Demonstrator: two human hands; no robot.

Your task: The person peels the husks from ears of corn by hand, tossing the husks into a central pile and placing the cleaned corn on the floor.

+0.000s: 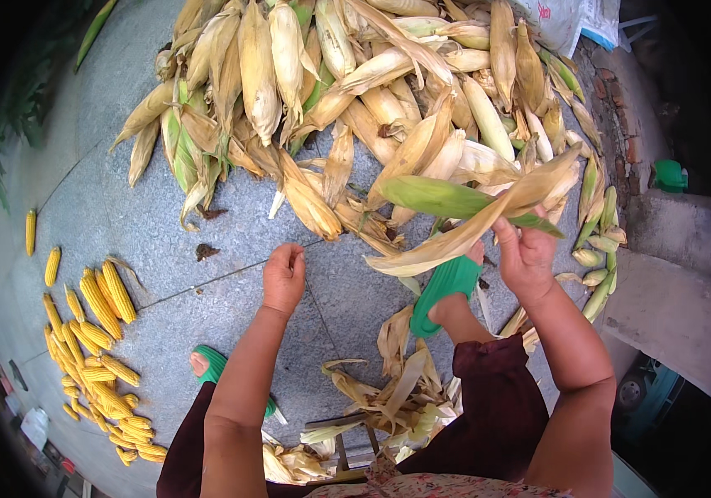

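My right hand (pixel 526 256) grips loose corn husk leaves, one broad and green (pixel 439 197) and one long, dry and tan (pixel 455 239). They stretch out leftward above my green slipper. My left hand (pixel 285 278) is over the paving with its fingers curled in, and nothing shows in it. Ahead of both hands lies a large heap of corn ears in their husks (pixel 259 75), mostly dry and tan with some green. Husked yellow corn cobs (pixel 106 398) lie in a pile on the ground to the left.
Stripped husks (pixel 402 386) litter the ground between my legs, around a low stool frame (pixel 343 451). Husked-off leaves and ears (pixel 598 261) line the right side, beside a brick and concrete edge (pixel 666 292). A white woven sack (pixel 554 22) stands at the far right.
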